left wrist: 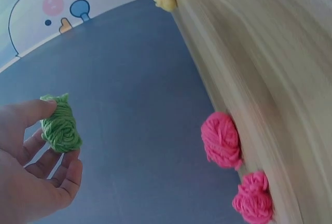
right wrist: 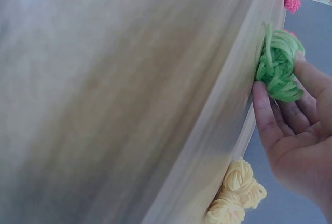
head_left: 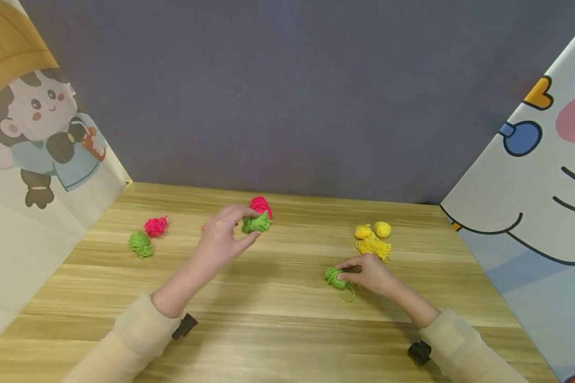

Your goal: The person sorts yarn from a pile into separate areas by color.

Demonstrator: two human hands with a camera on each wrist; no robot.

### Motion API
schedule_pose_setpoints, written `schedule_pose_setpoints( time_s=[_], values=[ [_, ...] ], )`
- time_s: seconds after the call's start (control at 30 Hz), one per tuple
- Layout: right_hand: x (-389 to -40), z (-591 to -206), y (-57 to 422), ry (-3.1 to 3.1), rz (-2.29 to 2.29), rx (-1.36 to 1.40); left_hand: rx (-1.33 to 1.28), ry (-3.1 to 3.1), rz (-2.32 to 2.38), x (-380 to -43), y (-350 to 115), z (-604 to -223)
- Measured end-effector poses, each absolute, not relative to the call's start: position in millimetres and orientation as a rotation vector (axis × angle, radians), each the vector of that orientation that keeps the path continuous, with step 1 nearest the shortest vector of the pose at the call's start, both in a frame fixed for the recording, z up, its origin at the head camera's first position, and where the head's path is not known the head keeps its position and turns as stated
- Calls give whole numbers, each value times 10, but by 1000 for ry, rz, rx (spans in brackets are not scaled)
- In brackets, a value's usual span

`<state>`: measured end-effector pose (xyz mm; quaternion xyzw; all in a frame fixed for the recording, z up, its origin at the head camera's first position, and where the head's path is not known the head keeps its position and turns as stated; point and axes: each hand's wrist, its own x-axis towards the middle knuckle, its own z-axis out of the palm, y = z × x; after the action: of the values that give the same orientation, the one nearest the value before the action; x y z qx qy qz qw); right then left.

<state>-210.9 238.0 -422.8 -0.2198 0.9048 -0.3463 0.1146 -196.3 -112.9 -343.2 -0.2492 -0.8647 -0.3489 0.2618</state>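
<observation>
My left hand (head_left: pixel 222 234) pinches a small green yarn ball (left wrist: pixel 62 125) between thumb and fingers, raised above the table. In the head view that ball overlaps a pink yarn ball (head_left: pixel 260 205) behind it. Over to the right, my right hand (head_left: pixel 371 272) grips another green yarn ball (right wrist: pixel 280 66) by its side, low at the tabletop, with a loose strand (head_left: pixel 347 293) trailing from it. Just beyond the right hand lie several yellow yarn balls (head_left: pixel 374 246) in a cluster.
On the left of the wooden table (head_left: pixel 287 340) a pink yarn ball (head_left: pixel 156 227) lies beside a green one (head_left: pixel 141 244). Another pink ball (left wrist: pixel 253 198) is mostly hidden behind my left hand in the head view. A dark panel (head_left: pixel 278 106) closes the back; printed panels flank both sides.
</observation>
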Motion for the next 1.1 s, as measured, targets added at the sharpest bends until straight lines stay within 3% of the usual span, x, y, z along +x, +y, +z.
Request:
schedule_pose_setpoints(
  time_s=[1.1],
  values=[
    [-2117, -4226, 2379, 2657, -1004, -640, -1074, -2360, -1043, -1669, -588, -3772]
  ],
)
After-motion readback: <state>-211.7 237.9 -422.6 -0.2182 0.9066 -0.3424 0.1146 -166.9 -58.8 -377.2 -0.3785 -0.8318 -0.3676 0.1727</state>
